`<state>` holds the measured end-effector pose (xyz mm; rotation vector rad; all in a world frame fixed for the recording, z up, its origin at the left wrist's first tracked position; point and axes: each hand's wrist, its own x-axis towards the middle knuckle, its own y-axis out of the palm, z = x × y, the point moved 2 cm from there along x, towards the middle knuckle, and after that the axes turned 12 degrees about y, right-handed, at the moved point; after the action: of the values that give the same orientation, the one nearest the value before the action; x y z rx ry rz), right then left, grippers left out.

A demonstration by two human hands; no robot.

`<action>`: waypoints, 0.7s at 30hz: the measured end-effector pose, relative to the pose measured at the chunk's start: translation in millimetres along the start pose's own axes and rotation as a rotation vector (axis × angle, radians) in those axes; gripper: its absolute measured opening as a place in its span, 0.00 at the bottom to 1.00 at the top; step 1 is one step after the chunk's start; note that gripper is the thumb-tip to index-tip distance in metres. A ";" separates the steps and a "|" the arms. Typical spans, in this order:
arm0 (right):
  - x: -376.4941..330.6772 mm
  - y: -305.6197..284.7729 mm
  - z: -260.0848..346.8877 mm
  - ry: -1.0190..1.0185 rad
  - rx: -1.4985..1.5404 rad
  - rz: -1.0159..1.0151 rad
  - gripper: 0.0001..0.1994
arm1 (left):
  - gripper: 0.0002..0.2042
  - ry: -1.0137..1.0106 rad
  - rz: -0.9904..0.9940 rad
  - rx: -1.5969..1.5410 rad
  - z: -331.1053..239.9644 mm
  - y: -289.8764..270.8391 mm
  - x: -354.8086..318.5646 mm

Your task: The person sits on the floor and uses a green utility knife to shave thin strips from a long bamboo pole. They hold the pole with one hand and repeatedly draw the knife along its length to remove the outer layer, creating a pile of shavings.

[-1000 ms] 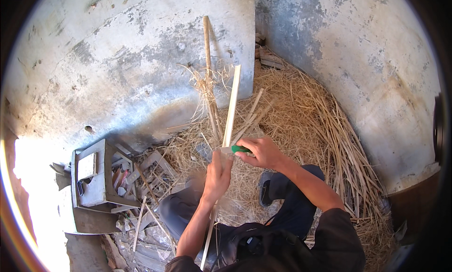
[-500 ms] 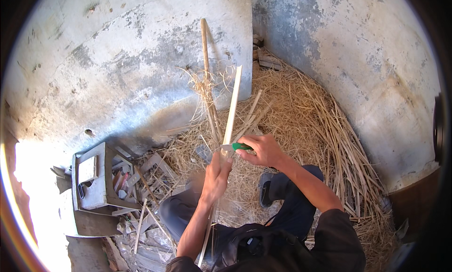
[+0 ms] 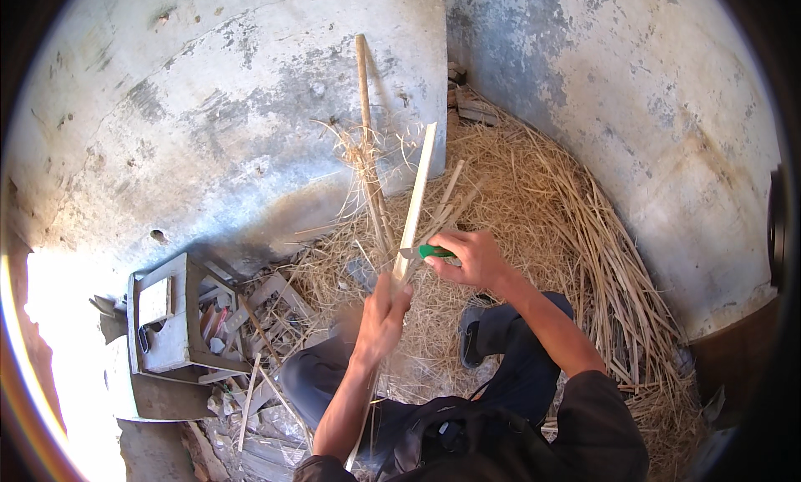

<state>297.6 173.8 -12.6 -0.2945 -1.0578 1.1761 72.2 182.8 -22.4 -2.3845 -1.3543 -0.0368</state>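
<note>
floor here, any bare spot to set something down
Nothing looks fully bare; the most open patch, littered with shavings, lies between the left hand and the dark shoe. Crowded: scraps around the grey box, strips along the right wall.

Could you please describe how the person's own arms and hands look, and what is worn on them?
The left hand and the right hand wear no gloves, and the left forearm and right forearm are uncovered, with no watch visible. The right sleeve is dark and loose; the left sleeve, also dark, shows only partly.
</note>
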 end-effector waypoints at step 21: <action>31.9 -31.3 -79.7 0.185 -0.048 -0.117 0.18 | 0.13 0.071 0.061 0.101 10.3 1.4 -20.0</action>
<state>379.9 213.4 -15.9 -0.3665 -0.9298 0.9996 61.0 169.4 -36.6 -2.3162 -1.2217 -0.0349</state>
